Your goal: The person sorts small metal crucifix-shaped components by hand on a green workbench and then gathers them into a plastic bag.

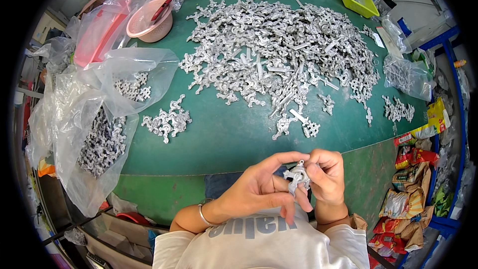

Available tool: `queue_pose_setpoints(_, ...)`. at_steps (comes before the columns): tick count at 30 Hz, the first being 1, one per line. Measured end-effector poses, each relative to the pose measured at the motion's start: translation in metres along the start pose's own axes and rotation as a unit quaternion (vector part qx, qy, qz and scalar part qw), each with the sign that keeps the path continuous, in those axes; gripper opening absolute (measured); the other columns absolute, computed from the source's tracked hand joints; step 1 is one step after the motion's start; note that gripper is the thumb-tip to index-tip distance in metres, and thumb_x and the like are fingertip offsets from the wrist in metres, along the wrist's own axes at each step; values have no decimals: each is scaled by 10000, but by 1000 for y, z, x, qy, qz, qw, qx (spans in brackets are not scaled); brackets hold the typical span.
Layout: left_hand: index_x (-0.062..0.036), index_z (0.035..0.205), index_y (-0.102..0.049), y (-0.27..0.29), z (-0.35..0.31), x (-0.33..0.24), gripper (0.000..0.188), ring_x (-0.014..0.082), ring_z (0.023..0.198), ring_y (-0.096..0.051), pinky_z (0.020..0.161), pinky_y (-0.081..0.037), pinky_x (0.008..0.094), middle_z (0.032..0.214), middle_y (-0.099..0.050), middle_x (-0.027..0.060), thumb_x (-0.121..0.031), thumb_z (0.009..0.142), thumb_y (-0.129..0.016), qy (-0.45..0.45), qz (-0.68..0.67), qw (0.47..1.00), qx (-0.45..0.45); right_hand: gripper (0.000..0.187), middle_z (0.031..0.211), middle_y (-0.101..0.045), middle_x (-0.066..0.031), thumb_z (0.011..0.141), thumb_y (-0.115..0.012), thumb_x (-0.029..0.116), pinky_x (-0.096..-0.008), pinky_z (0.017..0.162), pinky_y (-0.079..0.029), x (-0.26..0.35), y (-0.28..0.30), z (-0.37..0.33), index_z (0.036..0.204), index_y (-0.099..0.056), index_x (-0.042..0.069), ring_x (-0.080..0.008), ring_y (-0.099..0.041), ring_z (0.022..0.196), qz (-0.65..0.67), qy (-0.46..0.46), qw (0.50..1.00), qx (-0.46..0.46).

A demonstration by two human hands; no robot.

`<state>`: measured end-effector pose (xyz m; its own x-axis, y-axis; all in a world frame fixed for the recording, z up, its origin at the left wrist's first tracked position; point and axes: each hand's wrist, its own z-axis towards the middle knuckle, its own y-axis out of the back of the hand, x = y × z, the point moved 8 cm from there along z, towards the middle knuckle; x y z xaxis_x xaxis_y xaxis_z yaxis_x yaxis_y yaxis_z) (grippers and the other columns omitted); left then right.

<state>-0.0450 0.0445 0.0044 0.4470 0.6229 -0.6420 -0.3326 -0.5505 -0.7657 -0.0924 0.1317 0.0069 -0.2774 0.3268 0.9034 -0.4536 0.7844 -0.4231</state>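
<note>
Close to my chest, both hands hold one ornate silver-grey metal casting (297,178) with a small loop at its top. My left hand (264,184) has its fingers curved around the casting's left side and underneath. From the other side my right hand (323,174) pinches it near the top between thumb and bent fingers. Beyond my hands a broad heap of similar castings (279,45) covers the middle of the green table (209,139). A few loose castings (310,128) lie at the heap's near edge.
To the left sit a small pile of castings (168,118) and a clear plastic bag (64,134) with castings inside. A pink bowl (149,34) holds a red-handled tool. Another small pile (398,109) lies right, near a blue rack (443,169). A yellow-green basket (366,7) stands far right.
</note>
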Motion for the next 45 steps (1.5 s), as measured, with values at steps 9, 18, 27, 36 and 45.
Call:
queue_pose_setpoints(9,-42,1330,-197,-4,0,-1,554,208,665,-637,558,-468,239,878,-618,215,-5,862,-491,25,-9,1000,1,176,655,-584,-75,854,-554,83,-201,449,-360,1,1,0,711,-549,-20,-74,-497,498,-21,24,999,-4)
queue_pose_setpoints(18,-38,1318,-185,-8,5,3,549,260,681,-646,580,-505,279,927,-593,243,0,859,-484,12,-16,1000,0,184,634,-575,-73,835,-563,78,-229,457,-362,12,6,-4,682,-547,-23,-88,-497,504,-123,111,986,-29)
queue_pose_setpoints(27,46,1201,-443,-10,9,-15,341,189,828,-614,746,-486,284,917,-601,144,26,864,-484,-90,120,988,-25,151,611,-573,-90,815,-538,9,-222,431,-358,51,5,-7,684,-577,-55,-93,-494,463,-210,169,963,8)
queue_pose_setpoints(36,72,1116,-498,-21,17,-13,323,177,781,-630,702,-498,259,827,-636,130,65,801,-568,-113,160,980,-33,122,621,-580,-93,788,-550,-19,-226,425,-354,68,1,-17,675,-565,-60,-102,-496,456,-278,195,941,-5)
queue_pose_setpoints(45,68,1115,-456,-24,18,-4,296,205,781,-632,704,-505,290,898,-626,185,22,836,-541,-66,101,993,-13,165,615,-568,-88,809,-523,15,-233,430,-352,68,1,-20,661,-555,-49,-101,-481,463,-287,192,938,-17)
